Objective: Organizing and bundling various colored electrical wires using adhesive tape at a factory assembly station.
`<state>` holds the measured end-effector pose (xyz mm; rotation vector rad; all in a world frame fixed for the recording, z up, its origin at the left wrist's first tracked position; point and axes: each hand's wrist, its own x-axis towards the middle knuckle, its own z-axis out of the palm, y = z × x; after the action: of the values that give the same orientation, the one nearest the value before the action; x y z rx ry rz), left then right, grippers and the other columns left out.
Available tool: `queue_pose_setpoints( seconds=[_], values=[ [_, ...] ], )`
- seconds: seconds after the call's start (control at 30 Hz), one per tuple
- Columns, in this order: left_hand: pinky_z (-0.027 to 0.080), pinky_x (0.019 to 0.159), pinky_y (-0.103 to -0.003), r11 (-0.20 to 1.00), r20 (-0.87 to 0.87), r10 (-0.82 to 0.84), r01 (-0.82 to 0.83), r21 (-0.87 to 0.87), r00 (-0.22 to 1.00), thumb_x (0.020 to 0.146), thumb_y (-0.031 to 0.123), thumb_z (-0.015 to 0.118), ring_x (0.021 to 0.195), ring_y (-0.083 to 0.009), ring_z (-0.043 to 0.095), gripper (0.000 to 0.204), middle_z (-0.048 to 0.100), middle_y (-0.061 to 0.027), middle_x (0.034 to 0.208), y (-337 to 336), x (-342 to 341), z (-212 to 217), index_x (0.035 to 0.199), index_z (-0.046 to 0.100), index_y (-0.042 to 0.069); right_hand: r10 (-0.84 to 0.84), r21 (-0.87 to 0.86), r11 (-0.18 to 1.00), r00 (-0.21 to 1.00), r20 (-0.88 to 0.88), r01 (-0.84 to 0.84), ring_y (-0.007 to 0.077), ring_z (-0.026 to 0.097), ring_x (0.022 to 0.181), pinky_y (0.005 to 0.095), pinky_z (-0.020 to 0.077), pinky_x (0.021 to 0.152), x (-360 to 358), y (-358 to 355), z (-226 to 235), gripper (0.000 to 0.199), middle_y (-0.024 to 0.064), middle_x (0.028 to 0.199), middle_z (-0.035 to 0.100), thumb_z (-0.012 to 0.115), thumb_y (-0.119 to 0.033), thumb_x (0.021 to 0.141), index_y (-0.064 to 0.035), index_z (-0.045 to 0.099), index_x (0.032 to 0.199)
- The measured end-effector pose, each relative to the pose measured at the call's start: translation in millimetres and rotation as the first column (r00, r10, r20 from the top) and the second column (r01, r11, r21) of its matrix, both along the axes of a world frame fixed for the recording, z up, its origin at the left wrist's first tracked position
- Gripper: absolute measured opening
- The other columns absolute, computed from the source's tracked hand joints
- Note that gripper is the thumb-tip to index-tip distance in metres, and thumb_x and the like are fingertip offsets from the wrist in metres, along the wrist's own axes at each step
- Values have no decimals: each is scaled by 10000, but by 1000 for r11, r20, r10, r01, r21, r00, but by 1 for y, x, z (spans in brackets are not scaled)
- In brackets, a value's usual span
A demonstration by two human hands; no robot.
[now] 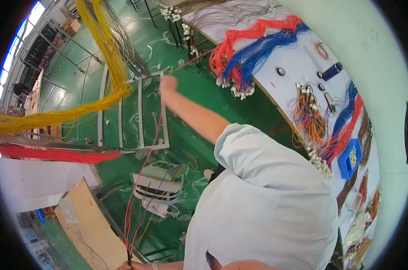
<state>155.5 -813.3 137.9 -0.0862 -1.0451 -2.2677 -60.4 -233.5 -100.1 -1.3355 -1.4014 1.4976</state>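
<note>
My left hand (168,83) is stretched far out over the green floor, closed on a thin red wire (191,60) that runs to the red wire bundle (233,40) on the white table (298,60). From that hand a thin bunch of red, blue and yellow wires (141,175) runs straight down to my right hand (133,266) at the picture's lower edge. My right hand grips the bunch's lower end, and only part of it shows.
Blue wire bundles (267,47), orange looms and a blue bin (350,157) lie on the table. Yellow wires (106,49) and red wires (55,154) hang at the left. A white frame (140,112), white plastic crates (160,186) and a cardboard sheet (89,222) rest on the floor.
</note>
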Motion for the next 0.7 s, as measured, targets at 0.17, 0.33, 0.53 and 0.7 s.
queue_pose_setpoints(
  seconds=[0.17, 0.33, 0.53, 0.7],
  values=[
    [333, 402, -183, 789, 443, -595, 592, 163, 671, 912, 190, 551, 701, -50, 557, 302, 600, -111, 1123, -3, -62, -110, 1134, 571, -14, 795, 945, -100, 545, 264, -313, 272, 603, 665, 424, 495, 594, 100, -282, 106, 105, 90, 697, 612, 593, -156, 662, -87, 662, 702],
    [211, 366, -188, 313, 653, -757, 861, 401, -29, 1005, 328, 374, 430, -31, 270, 486, 594, -26, 876, 150, -44, -91, 1330, 435, -29, 948, 228, -313, -290, 128, -922, 279, 579, 692, 406, 452, 640, 256, -309, 151, 211, 141, 727, 617, 513, -151, 838, 22, 606, 759],
    [156, 368, -202, -157, 3, -956, 520, 839, -293, 1017, 245, 360, 427, -34, 194, 463, 456, 3, 746, 177, -86, -149, 1380, 340, -42, 932, 22, -304, -292, 215, -953, 216, 505, 694, 368, 410, 670, 415, -200, 282, 282, 141, 725, 542, 491, -202, 935, 44, 512, 798],
    [169, 393, -212, 139, 334, -936, 750, 646, -114, 992, 234, 447, 452, -35, 207, 347, 325, 50, 600, 221, -84, -181, 1243, 519, 4, 984, -232, -49, -88, 158, -972, 148, 599, 785, 315, 464, 672, 527, -156, 330, 234, 76, 877, 660, 544, -214, 943, -24, 654, 1023]
  ],
)
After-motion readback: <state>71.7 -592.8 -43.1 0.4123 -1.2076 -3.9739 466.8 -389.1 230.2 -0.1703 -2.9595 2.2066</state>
